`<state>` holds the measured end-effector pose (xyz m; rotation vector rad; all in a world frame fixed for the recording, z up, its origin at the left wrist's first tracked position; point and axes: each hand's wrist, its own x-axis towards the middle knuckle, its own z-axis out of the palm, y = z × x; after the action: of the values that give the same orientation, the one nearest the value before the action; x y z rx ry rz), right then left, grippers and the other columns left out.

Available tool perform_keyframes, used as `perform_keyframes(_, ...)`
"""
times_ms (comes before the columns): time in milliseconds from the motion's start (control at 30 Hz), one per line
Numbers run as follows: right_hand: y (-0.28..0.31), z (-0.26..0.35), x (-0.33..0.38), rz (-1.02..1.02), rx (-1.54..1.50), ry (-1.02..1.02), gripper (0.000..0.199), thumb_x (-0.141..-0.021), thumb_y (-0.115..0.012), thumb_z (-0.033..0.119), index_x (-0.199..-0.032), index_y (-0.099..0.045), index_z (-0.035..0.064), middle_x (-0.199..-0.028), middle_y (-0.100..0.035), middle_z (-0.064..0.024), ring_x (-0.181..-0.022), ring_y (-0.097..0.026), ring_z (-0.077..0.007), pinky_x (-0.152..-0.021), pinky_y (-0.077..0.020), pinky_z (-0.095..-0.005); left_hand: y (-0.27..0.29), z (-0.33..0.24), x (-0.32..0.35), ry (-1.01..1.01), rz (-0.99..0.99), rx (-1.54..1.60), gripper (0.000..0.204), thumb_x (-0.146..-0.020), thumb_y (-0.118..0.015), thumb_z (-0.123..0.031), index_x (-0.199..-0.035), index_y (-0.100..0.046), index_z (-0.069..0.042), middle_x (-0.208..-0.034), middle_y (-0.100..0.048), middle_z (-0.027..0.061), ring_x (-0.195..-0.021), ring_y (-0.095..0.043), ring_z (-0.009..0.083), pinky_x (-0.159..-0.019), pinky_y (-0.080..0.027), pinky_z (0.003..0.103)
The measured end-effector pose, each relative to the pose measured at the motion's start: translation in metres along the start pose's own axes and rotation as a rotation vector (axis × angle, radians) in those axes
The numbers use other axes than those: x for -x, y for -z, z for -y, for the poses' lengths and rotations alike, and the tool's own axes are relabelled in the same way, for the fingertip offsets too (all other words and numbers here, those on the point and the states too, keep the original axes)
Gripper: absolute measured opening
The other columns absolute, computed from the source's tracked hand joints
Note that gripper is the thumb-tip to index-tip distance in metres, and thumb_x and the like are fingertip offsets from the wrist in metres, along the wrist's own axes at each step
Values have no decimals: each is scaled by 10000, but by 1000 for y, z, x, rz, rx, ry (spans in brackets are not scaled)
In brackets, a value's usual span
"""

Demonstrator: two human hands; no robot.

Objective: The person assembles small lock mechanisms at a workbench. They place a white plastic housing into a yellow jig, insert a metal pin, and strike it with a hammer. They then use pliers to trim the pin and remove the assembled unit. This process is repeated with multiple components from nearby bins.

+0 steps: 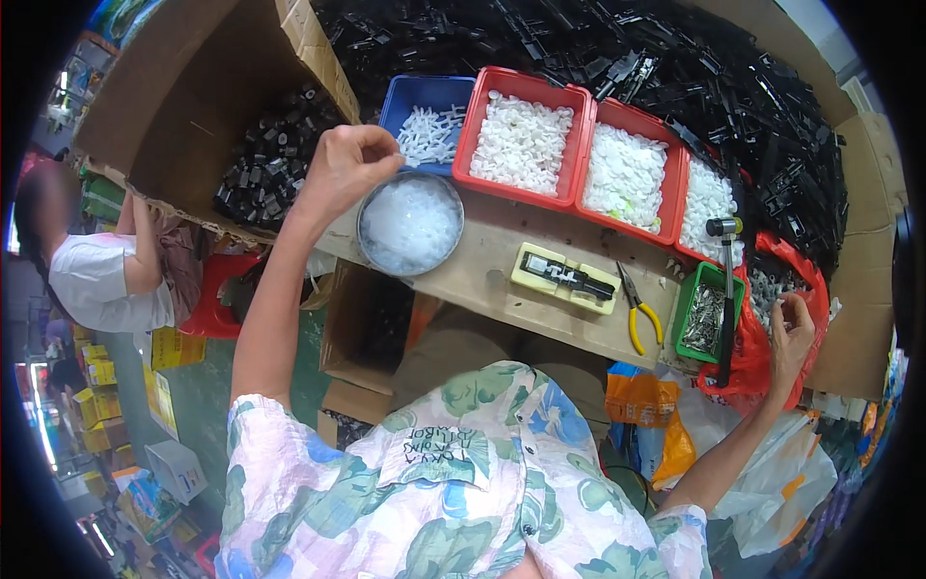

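My left hand [349, 162] hovers over the rim of a round metal bowl [410, 224] of whitish, translucent stuff, thumb and fingertips pinched together. Whatever they hold is too small to name. Just beyond is a blue bin [394, 104] of small white plastic pieces. At the far right, my right hand [791, 333] is closed in a pinch at a red plastic bag [750, 362] with small metallic parts inside; its fingertips' contents cannot be made out. In front of me, a cream-coloured block fixture [526, 273] carries a black part with a white and metal piece [569, 278].
Red bins [571, 198] of white pieces line the bench [473, 280]. Yellow-handled pliers [637, 314], a green tray [687, 333] of metal pins and a hammer [726, 289] lie right. Black parts [502, 39] heap behind; a cardboard box [178, 125] stands left. Another person [116, 265] sits left.
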<state>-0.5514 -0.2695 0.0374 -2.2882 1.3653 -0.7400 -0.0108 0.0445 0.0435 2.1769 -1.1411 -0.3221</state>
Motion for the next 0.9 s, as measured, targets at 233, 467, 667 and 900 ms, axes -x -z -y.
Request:
perform_keyframes(233,-6,25,4,10,-12,53,113,-916,-649,44,-1015,-656,-12,-817,-588,-6,-746,-523,-83,-654,-428,-243,-36,4,21,-399,-16,-240,100,-765,-730,-42,-806,-688,39,-786,-674,155,-775,-665,308,-718,-525,406)
perform_keyframes(467,-3,46,21,-37,-37,48,121,-908,-648,31,-1025,-648,0,-825,-590,2,-736,-522,-77,-654,-433,-246,-41,-6,24,-409,-46,-234,100,-767,-738,-44,-803,-688,34,-807,-682,140,-803,-644,316,-751,-509,420)
perform_keyframes(667,-47,103,57,91,-570,3,179,-868,-617,-50,-1030,-620,24,-935,-585,11,-794,-551,-49,-691,-450,-210,-31,-48,52,-152,-92,94,87,-813,-770,-70,-856,-742,0,-799,-705,34,-693,-614,107,-630,-460,275)
perform_keyframes(900,-141,182,89,301,-1137,-37,255,-904,-630,-54,-1155,-657,-21,-1071,-670,-53,-887,-638,-92,-779,-532,-247,-88,-77,92,149,60,905,100,-876,-746,-20,-969,-729,13,-874,-715,29,-786,-638,72,-735,-490,217)
